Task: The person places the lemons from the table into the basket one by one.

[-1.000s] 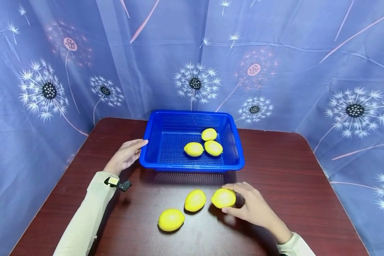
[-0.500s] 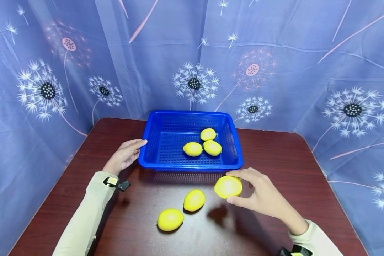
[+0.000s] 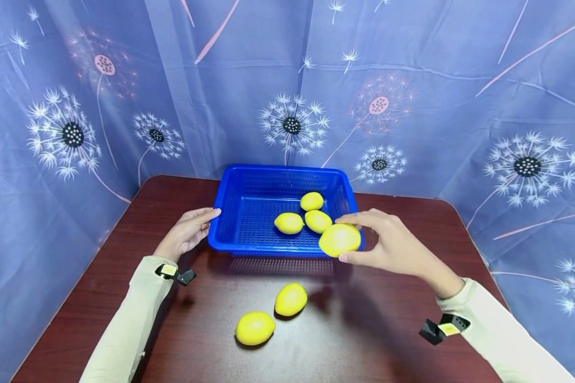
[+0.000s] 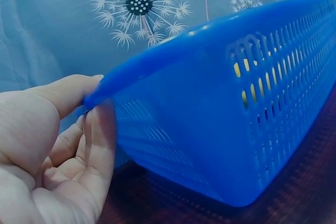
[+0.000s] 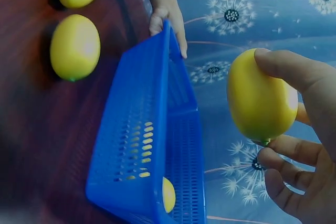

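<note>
A blue plastic basket (image 3: 235,248) with perforated walls stands near the back of the table, three lemons in its right half, such as the lemon (image 3: 289,223). My left hand (image 3: 186,232) pinches the basket's left rim between thumb and fingers, seen close in the left wrist view. My right hand (image 3: 392,243) grips another lemon (image 3: 339,240) between thumb and fingertips. In the head view this lemon overlaps the basket's front right corner; the right wrist view shows it raised above the rim.
Two lemons lie on the dark red wooden table (image 3: 211,351) in front of the basket: one lemon (image 3: 290,299) nearer the basket, the other lemon (image 3: 255,328) to its left and closer to me. A blue curtain (image 3: 230,106) with dandelion prints hangs behind the table and along both sides.
My right hand has lifted a lemon off the table and carried it away from me to the basket's front right corner. The left hand has stayed on the rim.
</note>
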A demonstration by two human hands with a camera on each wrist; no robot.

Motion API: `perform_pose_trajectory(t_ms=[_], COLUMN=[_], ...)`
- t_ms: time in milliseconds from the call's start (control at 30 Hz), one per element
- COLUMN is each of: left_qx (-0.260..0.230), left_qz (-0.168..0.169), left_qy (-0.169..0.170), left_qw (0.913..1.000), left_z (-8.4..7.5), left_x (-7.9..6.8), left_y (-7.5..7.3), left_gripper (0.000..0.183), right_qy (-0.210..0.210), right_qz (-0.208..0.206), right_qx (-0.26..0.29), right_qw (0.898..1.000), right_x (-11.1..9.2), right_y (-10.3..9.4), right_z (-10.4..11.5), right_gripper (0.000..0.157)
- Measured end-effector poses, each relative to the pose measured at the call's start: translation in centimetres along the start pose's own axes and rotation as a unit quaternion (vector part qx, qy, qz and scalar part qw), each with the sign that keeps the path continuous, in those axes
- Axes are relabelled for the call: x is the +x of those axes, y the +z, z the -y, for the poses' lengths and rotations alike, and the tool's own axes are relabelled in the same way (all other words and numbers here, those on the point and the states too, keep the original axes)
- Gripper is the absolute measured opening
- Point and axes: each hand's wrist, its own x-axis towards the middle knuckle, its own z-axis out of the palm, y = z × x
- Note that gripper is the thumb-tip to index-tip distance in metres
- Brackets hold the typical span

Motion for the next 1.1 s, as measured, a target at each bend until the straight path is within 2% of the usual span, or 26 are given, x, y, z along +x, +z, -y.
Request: perform_pose_trajectory(t_ms=[300,500,633,900,1100], left_qx=[0.003,0.012,0.007,0.004,0.007], left_qz=[-0.006,-0.008,-0.007,-0.004,-0.001], left_qy=[0.002,0.001,0.002,0.004,0.004], left_qw=[1.0000,0.9999,0.9999,1.0000,1.0000], left_z=[-0.1,-0.1,-0.1,-0.1,-0.1], left_x=[0.0,-0.1,-0.1,0.0,-0.1], left_y=[-0.1,0.0,0.0,0.0,0.0], left_gripper=[0.006,0.006,0.006,0.009,0.009], right_qy=[-0.009,-0.023,-0.025,-0.011,0.013], right_qz=[0.052,0.107,0.128,0.157,0.181], right_qx=[-0.003,0.028,0.043,0.048,0.041], right_qw=[0.999,0.994,0.991,0.986,0.983], right_x=[4.8,8.6,10.8,13.6,15.6], right_y=[0.1,0.6,1.1,2.9,4.2], right_z=[-2.4,-4.4,-5.4,-7.4,-8.4], right_gripper=[0.061,0.060,0.060,0.057,0.062])
